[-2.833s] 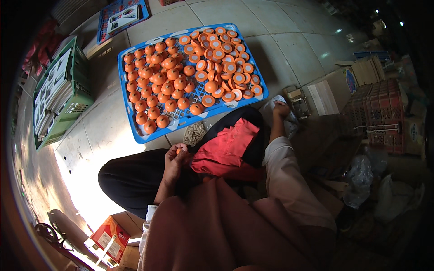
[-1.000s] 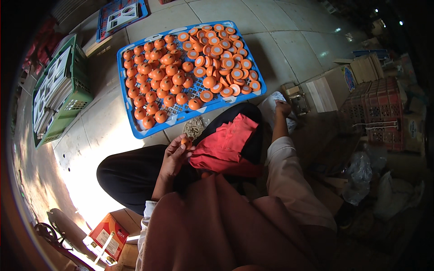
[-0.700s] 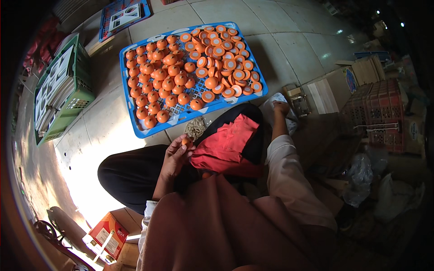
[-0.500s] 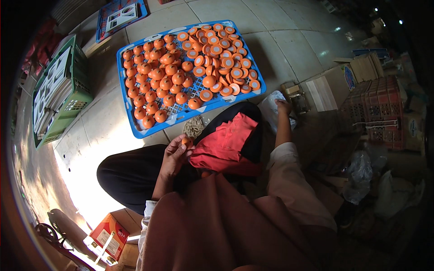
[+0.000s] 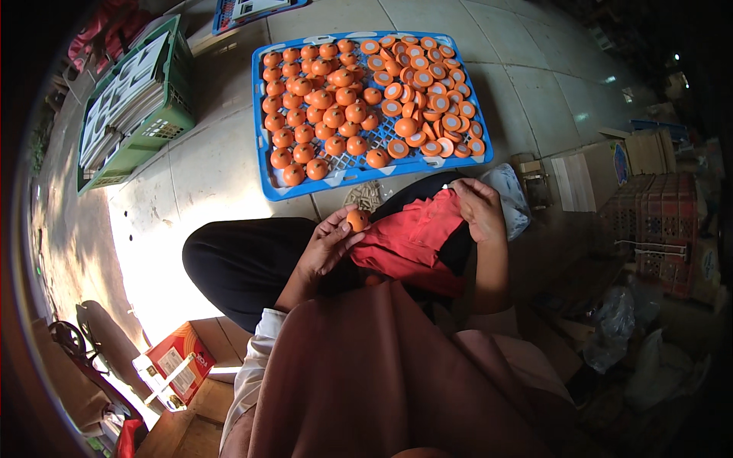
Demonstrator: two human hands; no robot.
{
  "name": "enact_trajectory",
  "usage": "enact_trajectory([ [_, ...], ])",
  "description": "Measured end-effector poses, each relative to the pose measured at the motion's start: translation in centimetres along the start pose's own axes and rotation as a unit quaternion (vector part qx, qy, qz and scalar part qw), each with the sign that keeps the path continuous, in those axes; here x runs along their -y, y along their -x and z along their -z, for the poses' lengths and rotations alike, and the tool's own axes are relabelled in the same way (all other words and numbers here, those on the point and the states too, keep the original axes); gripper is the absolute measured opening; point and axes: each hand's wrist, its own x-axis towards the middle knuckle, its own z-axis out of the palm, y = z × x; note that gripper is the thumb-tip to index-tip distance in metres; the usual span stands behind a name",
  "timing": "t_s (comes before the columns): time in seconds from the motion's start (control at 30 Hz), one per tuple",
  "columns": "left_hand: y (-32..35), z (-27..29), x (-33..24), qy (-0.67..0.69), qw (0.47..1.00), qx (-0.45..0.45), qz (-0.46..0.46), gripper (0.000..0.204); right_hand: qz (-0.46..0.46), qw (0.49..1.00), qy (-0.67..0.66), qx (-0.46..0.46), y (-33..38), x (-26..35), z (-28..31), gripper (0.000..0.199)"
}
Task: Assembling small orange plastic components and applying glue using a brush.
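L hand [image 5: 327, 246] still pinching orange cap [image 5: 356, 220]; R hand [image 5: 479, 208] now gripping red cloth [image 5: 412, 238].

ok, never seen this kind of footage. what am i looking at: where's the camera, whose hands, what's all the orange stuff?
No machine here: a person works with bare hands, and a wide fisheye camera worn on their head looks down, so straight edges bend near the rim. The forearms coming up from the lower edge are the wearer's own.

The left hand holds a small round orange piece at its fingertips. The right hand rests on a red cloth lying over the lap.

On the tiled floor ahead lies a blue plastic tray full of similar orange pieces: domed ones on its left part, flat discs with pale centres on its right. A small pile of pale parts lies just below the tray. A green crate of flat printed sheets stands to the left.
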Motion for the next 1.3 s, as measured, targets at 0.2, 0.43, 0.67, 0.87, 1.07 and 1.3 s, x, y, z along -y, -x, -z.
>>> enact_trajectory([
  [0.2, 0.4, 0.2, -0.3, 0.065, 0.996, 0.05, -0.04, 0.037, -0.028, 0.991, 0.034, 0.126, 1.5, -3.5, -8.1, 0.008],
  [0.43, 0.4, 0.3, -0.4, 0.089, 0.992, 0.074, -0.049, 0.035, -0.039, 0.99, 0.039, 0.129, 1.6, -5.3, -10.5, 0.009],
  [0.67, 0.3, 0.4, -0.4, 0.088, 0.994, 0.058, -0.042, 0.039, -0.055, 0.99, 0.026, 0.13, 1.5, -5.7, -10.6, 0.008],
  [0.87, 0.3, 0.5, -0.4, 0.088, 0.992, 0.07, -0.051, 0.034, -0.017, 0.991, 0.018, 0.132, 1.3, -6.6, -10.8, 0.008],
  [1.07, 0.3, 0.7, -0.2, 0.077, 0.994, 0.06, -0.041, 0.035, 0.109, 0.974, 0.157, 0.118, 1.6, -6.9, -10.9, 0.008],
  [1.3, 0.2, 1.2, 0.1, 0.069, 0.995, 0.058, -0.045, 0.035, 0.23, 0.935, 0.253, 0.096, 3.1, -5.7, -11.9, 0.008],
])
